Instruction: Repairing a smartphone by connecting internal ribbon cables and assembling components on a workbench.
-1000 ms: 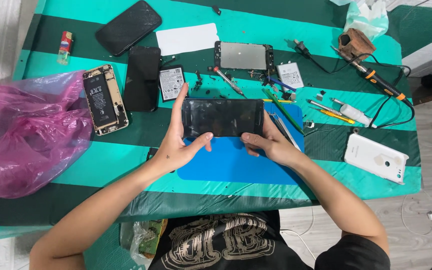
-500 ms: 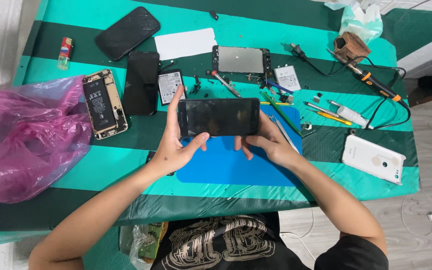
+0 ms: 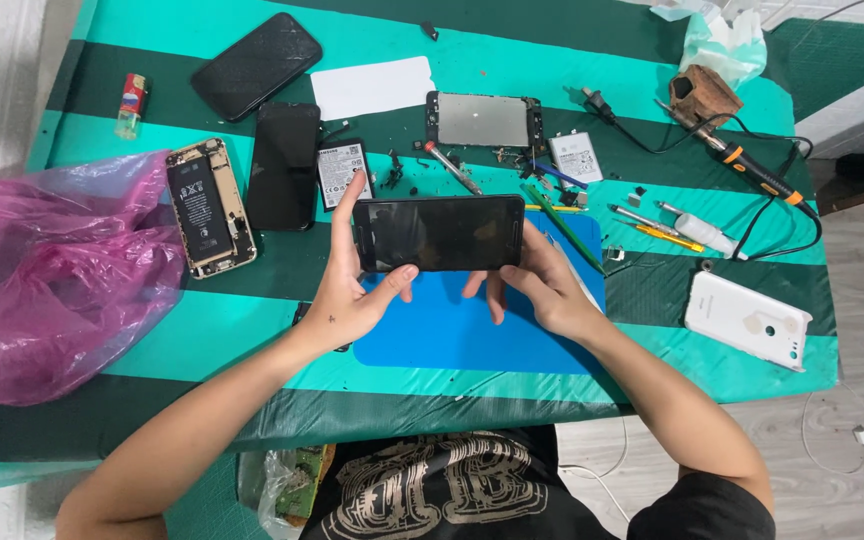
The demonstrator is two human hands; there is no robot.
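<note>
The person wears a black short-sleeved T-shirt (image 3: 452, 495) with a pale cracked print across the chest; both forearms are bare, and a tiny dark mark sits on the left hand (image 3: 337, 310).

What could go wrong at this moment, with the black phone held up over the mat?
The black phone is lifted clear of the blue mat, pinched only at its ends by the left hand and right hand; a slip could drop it. Loose screws and bits lie just behind it and could scatter if knocked. The soldering iron lies on the table with its cord trailing near the right arm; a snag may drag it.
</note>
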